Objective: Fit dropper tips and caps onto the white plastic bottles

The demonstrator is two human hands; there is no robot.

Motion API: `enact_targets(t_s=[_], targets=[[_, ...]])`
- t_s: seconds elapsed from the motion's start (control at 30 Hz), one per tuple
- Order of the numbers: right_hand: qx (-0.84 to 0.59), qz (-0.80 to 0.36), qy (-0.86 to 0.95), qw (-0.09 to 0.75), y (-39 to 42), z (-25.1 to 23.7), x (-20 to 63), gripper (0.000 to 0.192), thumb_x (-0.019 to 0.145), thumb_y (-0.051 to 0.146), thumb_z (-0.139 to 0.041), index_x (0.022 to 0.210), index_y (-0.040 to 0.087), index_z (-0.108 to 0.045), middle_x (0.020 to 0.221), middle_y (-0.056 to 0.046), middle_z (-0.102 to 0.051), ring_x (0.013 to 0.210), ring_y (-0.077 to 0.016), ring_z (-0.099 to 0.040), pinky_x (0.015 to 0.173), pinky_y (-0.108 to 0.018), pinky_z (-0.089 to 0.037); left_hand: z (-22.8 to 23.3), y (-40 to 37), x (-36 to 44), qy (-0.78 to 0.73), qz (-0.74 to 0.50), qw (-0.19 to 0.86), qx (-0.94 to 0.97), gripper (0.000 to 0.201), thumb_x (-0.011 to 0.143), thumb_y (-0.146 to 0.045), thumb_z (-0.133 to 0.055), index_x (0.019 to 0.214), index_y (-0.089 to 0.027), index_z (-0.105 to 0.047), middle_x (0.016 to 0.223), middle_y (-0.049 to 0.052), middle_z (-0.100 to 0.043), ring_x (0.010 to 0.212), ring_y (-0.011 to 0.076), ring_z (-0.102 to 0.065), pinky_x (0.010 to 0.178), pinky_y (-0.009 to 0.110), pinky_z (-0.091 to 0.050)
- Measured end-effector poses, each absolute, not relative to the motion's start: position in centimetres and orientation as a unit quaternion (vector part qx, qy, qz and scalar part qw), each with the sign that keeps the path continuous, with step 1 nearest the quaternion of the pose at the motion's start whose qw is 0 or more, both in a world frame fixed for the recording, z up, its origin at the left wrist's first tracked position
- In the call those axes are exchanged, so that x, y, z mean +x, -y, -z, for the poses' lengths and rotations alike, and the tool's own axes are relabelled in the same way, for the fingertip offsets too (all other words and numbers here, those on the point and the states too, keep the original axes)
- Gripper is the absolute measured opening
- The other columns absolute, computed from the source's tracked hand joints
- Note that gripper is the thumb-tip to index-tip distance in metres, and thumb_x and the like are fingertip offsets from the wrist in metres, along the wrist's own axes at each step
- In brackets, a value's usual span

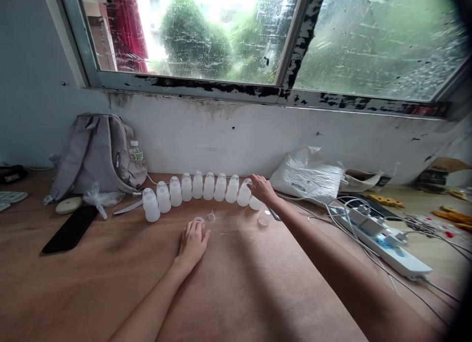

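Note:
Several small translucent white bottles (pixel 198 186) stand in a curved row on the wooden table (pixel 236 293). My right hand (pixel 261 188) reaches to the right end of the row, fingertips on the last upright bottle (pixel 243 193), with another bottle (pixel 255 203) just below the hand. My left hand (pixel 192 241) lies palm down on the table, its fingertips over a small white ring (pixel 199 219). A clear nipple piece (pixel 211 216) sits just right of the ring. A clear cap (pixel 264 218) lies near my right wrist.
A grey backpack (pixel 96 157) leans on the wall at the left, with a black phone (pixel 70 229), a plastic bag (pixel 100 198) and a round pad (pixel 69 205) near it. On the right lie a white bag (pixel 309 179), a power strip (pixel 387 246) and tangled cables.

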State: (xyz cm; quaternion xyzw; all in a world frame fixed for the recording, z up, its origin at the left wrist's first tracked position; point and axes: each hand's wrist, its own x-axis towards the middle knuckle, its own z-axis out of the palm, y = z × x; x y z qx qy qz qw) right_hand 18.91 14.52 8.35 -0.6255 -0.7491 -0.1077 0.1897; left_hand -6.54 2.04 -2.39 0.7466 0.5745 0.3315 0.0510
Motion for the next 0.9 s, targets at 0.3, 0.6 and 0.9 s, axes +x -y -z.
enact_targets(t_s=[0.3,0.6,0.9], targets=[[-0.609,0.134,0.754,0.207,-13.9,-8.1,19.2,0.033,0.081,0.021,-0.047,0.114,0.02,-0.05,0.104,-0.01,-0.058,0.095,-0.0255,-0.05,0.077,-0.035,-0.037,0.9,1.1,-4.2,-0.427,-0.351,0.124,0.824,0.012,0.08,-0.02,-0.046,0.087,-0.022,-0.055,0.104,0.003,-0.055,0.095,0.0173,-0.051,0.083,0.031,-0.042],[-0.502,-0.006,0.839,0.211,-10.3,-3.6,14.6,0.02,0.082,0.016,-0.043,0.096,0.017,-0.059,0.088,-0.008,-0.06,0.083,-0.0207,-0.053,0.074,-0.031,-0.039,2.0,-0.2,-4.7,-0.531,-0.317,0.073,0.783,0.037,0.073,-0.034,-0.058,0.105,-0.018,-0.05,0.11,0.009,-0.054,0.103,0.0247,-0.047,0.088,0.041,-0.036],[-0.512,-0.035,0.823,0.242,-8.5,1.9,9.3,0.018,0.082,0.026,-0.05,0.099,0.021,-0.053,0.1,-0.005,-0.059,0.094,-0.0204,-0.049,0.078,-0.033,-0.037,1.6,-1.5,-6.1,-0.57,-0.366,0.036,0.735,0.025,0.077,-0.038,-0.052,0.094,-0.02,-0.052,0.095,0.006,-0.058,0.09,0.0227,-0.051,0.079,0.037,-0.04]])
